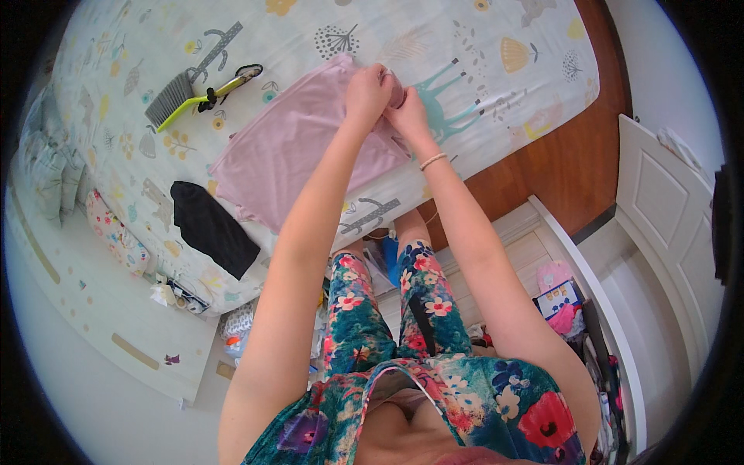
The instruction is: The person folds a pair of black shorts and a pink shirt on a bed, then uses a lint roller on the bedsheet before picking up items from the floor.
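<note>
A pale pink cloth garment (pixel 290 145) lies spread on a bed with a patterned sheet (pixel 500 35). At its far right end my left hand (pixel 368 93) grips a bunched, darker pink part of the fabric. Close beside it, my right hand (pixel 410 115) holds the same bunched part from the right, a braided band around the wrist. My fingers hide some of that part, so its exact shape cannot be told. My left forearm passes over the garment's near right side.
Left of the garment lie a bed brush (pixel 174 104) with grey bristles and a folded black cloth (pixel 214 229). A small floral pillow (pixel 116 232) rests farther left. At right, an open drawer (pixel 587 261) holds clothes, near a white panelled door (pixel 662 215).
</note>
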Demonstrator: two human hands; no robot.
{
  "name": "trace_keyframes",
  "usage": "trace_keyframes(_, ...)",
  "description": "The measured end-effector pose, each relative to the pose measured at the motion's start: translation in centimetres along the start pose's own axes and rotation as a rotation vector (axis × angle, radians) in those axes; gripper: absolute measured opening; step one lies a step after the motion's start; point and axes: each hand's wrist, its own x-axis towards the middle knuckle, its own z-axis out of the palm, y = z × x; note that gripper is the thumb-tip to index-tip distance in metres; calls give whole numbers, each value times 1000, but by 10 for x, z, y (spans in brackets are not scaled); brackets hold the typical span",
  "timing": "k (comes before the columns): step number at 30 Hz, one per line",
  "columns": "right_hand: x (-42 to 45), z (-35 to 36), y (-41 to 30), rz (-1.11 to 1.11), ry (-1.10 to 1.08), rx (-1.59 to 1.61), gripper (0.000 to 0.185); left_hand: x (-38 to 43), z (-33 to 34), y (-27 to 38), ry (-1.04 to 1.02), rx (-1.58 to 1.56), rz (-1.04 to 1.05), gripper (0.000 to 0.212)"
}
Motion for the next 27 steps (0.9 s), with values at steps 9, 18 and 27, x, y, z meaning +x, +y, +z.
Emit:
trace_keyframes(9,8,-17,26,407,-194,61,24,38,28,-14,-196,-379,-393,14)
trace_keyframes(18,-8,-13,73,376,157,276,26,10,2,-15,59,-1313,-492,14)
trace_keyframes(27,-79,-17,1,155,-204,-146,48,-236,-53,-139,820,-891,-826,24)
